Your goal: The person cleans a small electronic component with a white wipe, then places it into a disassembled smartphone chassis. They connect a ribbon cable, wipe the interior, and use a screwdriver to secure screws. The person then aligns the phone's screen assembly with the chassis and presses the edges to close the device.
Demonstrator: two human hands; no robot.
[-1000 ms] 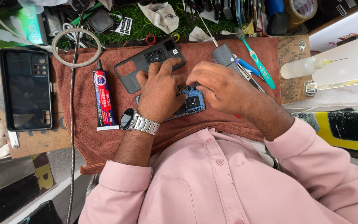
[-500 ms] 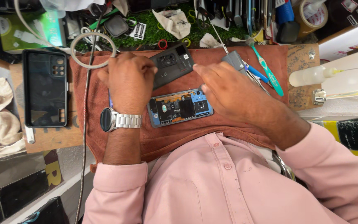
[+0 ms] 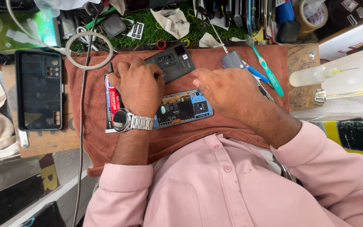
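A person in a pink shirt works over a rust-brown cloth [image 3: 215, 134] spread on a cluttered surface, seen from above. An opened smartphone [image 3: 184, 108] lies in the middle of the cloth with its back removed, so its blue circuit boards and black parts are exposed.

The left hand [image 3: 137, 86], with a silver wristwatch [image 3: 126, 120] on its wrist, rests just left of the opened smartphone, over a red, white and blue glue tube [image 3: 111, 107]. Its fingers curl down onto the cloth, touching the lower edge of a dark grey back cover [image 3: 173, 62] that lies just above the smartphone. Whether this hand's grip encloses anything cannot be told.

The right hand [image 3: 227, 90] hovers just right of and above the opened smartphone, fingers loosely bent and pointing towards the left hand. It is slightly blurred, and its grip appears released, with nothing seen in it.

Right of the smartphone, beyond the right hand, lie a teal toothbrush [image 3: 267, 71] and a blue-handled tool [image 3: 255, 73]. Further right stands a clear squeeze bottle [image 3: 314, 75] with a thin needle tip. Far left of the smartphone, off the cloth, a black phone [image 3: 38, 94] lies face down on a wooden board.
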